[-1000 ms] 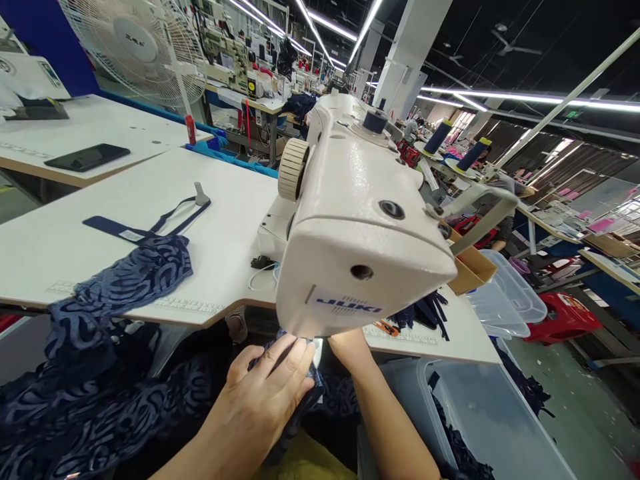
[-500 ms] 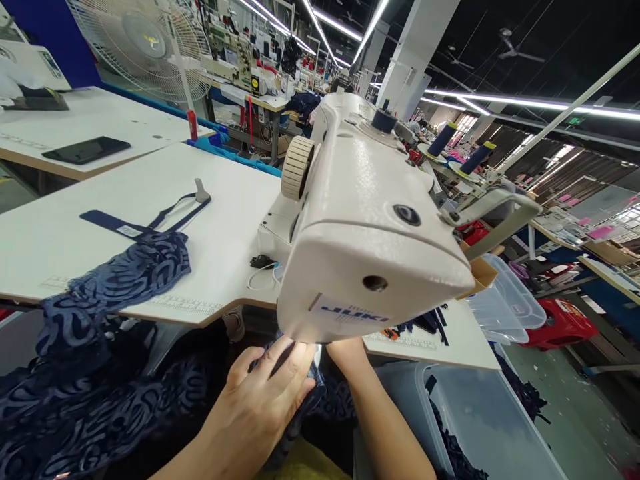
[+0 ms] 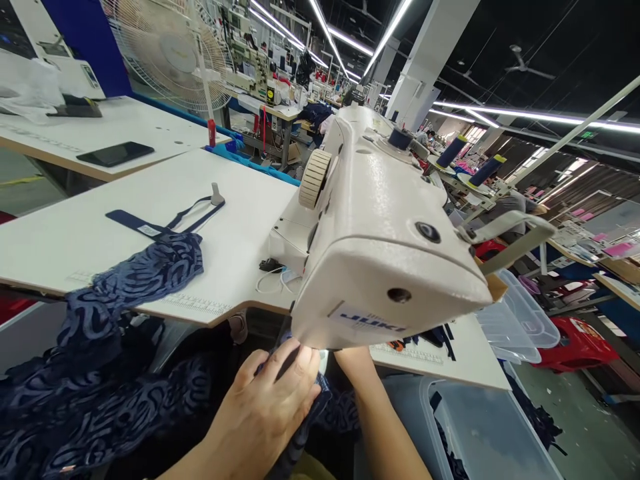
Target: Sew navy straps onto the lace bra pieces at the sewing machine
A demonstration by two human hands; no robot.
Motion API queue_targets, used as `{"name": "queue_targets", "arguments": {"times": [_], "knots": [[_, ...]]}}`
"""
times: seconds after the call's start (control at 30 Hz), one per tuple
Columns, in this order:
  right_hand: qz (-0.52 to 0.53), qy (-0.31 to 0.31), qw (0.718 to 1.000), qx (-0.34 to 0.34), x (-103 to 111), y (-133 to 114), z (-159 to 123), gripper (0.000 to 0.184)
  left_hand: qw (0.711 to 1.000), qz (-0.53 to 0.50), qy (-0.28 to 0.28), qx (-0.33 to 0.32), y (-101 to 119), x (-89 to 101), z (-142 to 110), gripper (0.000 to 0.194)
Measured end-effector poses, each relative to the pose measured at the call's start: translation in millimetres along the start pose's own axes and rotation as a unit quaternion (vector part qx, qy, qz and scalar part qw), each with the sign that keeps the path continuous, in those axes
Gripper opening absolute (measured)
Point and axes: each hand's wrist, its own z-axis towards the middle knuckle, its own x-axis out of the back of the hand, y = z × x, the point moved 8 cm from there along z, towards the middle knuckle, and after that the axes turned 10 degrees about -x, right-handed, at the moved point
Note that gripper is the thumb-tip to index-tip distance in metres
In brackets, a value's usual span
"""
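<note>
A white Juki sewing machine [image 3: 380, 233] fills the middle of the view, seen from above. My left hand [image 3: 273, 400] lies just below its head, fingers pressed together flat on dark navy lace fabric [image 3: 305, 427]. My right hand [image 3: 355, 360] reaches under the machine head; only its wrist and the back of the hand show, the fingers are hidden. More navy patterned lace [image 3: 115, 300] hangs over the table edge at the left and piles in my lap. A navy strap piece [image 3: 160, 223] lies on the white table [image 3: 75, 227].
Clear plastic bins [image 3: 475, 427] stand at the right, below the table. Thread cones [image 3: 453, 150] sit behind the machine. A fan [image 3: 170, 53] and a dark phone [image 3: 115, 153] are on the table at the back left. Further sewing stations stretch away behind.
The view has shifted a little, so the machine and table sit further right and lower in frame. My hands stay in the same place under the machine head.
</note>
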Motion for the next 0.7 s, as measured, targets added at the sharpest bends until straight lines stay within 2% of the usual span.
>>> {"name": "queue_targets", "arguments": {"times": [0.13,0.3,0.37,0.43,0.5,0.6,0.7], "knots": [[0.023,-0.009,1.000,-0.014,0,-1,-5,0.027,1.000,-0.015,-0.003,0.013,-2,2.1,1,0.026],[0.065,0.030,0.996,-0.059,12,2,-32,0.021,1.000,-0.007,-0.007,-0.027,4,1.0,2,0.027],[0.088,-0.016,0.993,-0.079,11,5,-47,0.023,0.998,0.014,-0.019,-0.063,9,-0.5,3,0.028],[0.113,-0.098,0.985,-0.086,4,4,-62,0.027,0.993,0.043,-0.035,-0.100,14,-2.7,2,0.028],[0.134,-0.153,0.974,-0.097,0,3,-74,0.028,0.990,0.057,-0.048,-0.121,17,-5.6,-1,0.029],[0.143,-0.165,0.968,-0.125,-2,5,-84,0.029,0.989,0.045,-0.075,-0.116,17,-13.1,-7,0.035],[0.132,-0.179,0.967,-0.124,-4,5,-88,0.025,0.989,0.043,-0.084,-0.113,18,-17.4,-9,0.041]]}}
